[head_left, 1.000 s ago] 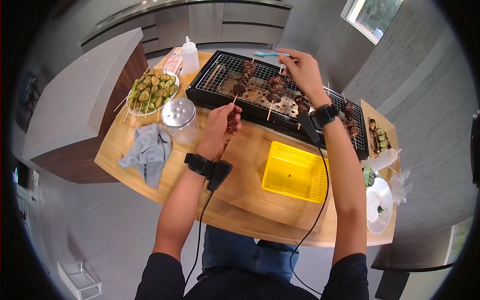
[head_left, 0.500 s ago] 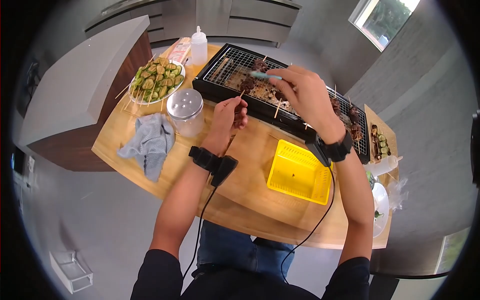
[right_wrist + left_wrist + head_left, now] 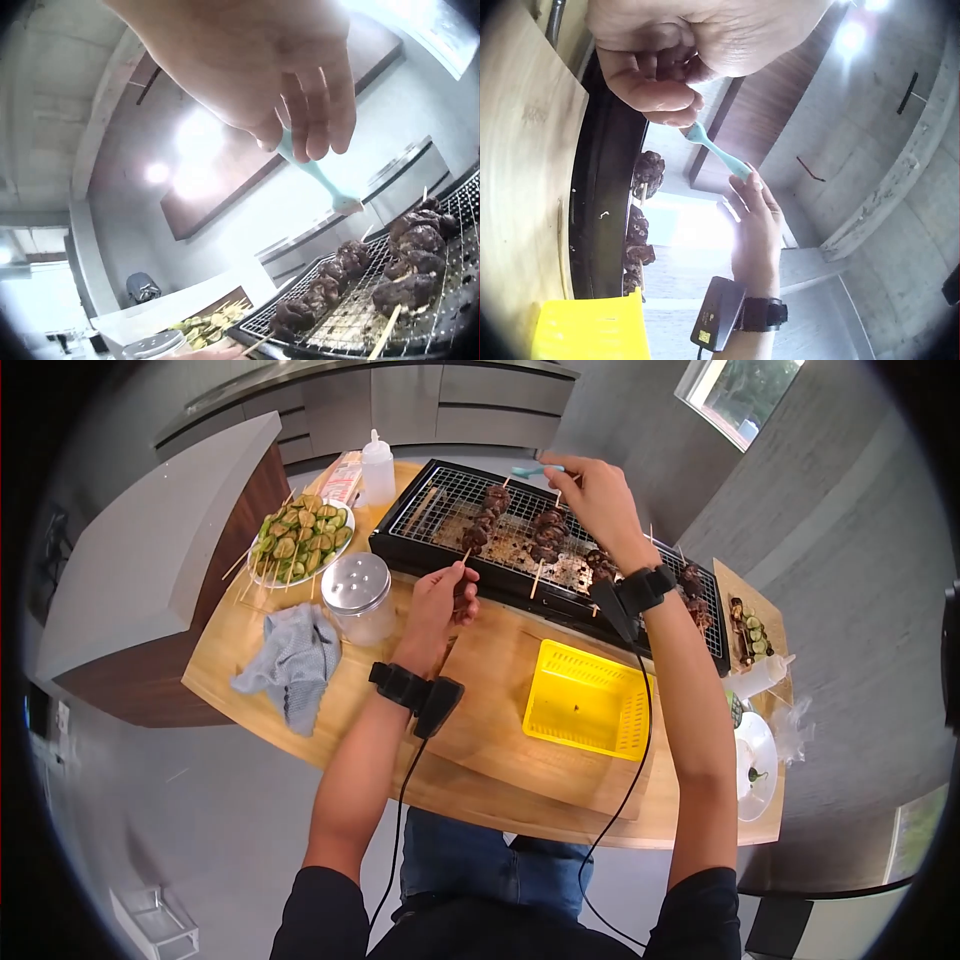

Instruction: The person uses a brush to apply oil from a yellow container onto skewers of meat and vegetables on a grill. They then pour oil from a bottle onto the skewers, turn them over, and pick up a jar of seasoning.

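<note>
My left hand [image 3: 434,603] pinches the near end of the leftmost skewer's stick, whose browned meat [image 3: 485,520] lies on the grill rack [image 3: 420,510]. Above the rack my right hand [image 3: 603,505] holds a light blue brush [image 3: 535,470] between thumb and fingers, its head toward the far end of that skewer. In the right wrist view the brush [image 3: 319,176] hangs clear of the meat, tip pointing down. A second skewer [image 3: 550,535] lies beside the first, with several more to the right, partly behind the right wrist.
A plate of green vegetable skewers [image 3: 300,540], a lidded jar [image 3: 358,600], a grey cloth [image 3: 290,665] and a squeeze bottle [image 3: 378,472] stand left. The yellow basket [image 3: 585,705] sits in front of the grill. At right are a second bottle [image 3: 760,677] and a white plate [image 3: 765,750].
Since half a second ago my right hand and the brush have lifted away from the leftmost skewer toward the grill's far side. The left hand keeps its hold on the stick. The head view has shifted.
</note>
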Demonstrator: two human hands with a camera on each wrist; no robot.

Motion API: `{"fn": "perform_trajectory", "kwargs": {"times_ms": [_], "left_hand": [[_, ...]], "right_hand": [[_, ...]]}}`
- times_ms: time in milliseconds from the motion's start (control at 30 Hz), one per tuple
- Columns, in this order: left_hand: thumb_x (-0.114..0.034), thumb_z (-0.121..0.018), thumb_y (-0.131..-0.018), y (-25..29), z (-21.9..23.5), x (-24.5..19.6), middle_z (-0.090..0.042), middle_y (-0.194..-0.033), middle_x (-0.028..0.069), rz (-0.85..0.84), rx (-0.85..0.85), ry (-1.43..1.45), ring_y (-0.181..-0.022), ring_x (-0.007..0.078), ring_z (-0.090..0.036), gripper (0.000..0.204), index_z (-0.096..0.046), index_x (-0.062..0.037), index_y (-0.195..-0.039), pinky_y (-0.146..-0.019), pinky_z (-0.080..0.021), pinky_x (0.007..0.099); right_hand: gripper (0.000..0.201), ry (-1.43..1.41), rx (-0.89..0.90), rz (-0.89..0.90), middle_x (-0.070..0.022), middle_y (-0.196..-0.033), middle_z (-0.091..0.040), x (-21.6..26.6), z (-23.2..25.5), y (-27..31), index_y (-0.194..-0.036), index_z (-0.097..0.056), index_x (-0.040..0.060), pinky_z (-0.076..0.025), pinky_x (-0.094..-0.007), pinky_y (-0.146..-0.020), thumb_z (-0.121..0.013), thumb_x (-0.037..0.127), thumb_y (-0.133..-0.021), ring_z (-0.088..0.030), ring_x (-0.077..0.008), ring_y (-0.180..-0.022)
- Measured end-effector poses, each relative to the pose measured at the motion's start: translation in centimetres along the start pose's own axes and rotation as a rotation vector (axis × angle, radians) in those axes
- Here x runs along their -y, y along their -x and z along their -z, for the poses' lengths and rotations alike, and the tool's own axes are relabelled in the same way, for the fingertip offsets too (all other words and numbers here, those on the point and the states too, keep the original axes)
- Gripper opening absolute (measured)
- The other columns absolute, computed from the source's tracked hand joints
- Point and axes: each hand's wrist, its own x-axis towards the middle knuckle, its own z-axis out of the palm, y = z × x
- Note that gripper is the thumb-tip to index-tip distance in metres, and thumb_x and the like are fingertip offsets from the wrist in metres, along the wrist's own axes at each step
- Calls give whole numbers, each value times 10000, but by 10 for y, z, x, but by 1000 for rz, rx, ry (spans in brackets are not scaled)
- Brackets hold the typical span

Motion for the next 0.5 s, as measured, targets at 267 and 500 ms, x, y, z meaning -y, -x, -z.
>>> {"fn": "perform_trajectory", "kwargs": {"times_ms": [267, 500], "left_hand": [[-307, -525, -1006, 4, 0, -1, -491, -617, -34, -35, 74, -40, -533, 88, -497, 300, -616, -22, -979, -495, -372, 220], [-327, -539, -1000, 2, -2, 0, -484, -612, -37, -26, 6, -83, -530, 89, -497, 323, -628, -17, -983, -488, -351, 223]], "right_hand": [[219, -130, 137, 14, -190, -765, -663, 56, 23, 41, -1039, -712, 54, -494, -393, -636, -631, 194, -890, -629, -362, -697], [214, -597, 229, -260, -37, -751, -672, 62, 65, 72, -1104, -692, 11, -486, -208, -621, -593, 136, -961, -587, -53, -670]]}}
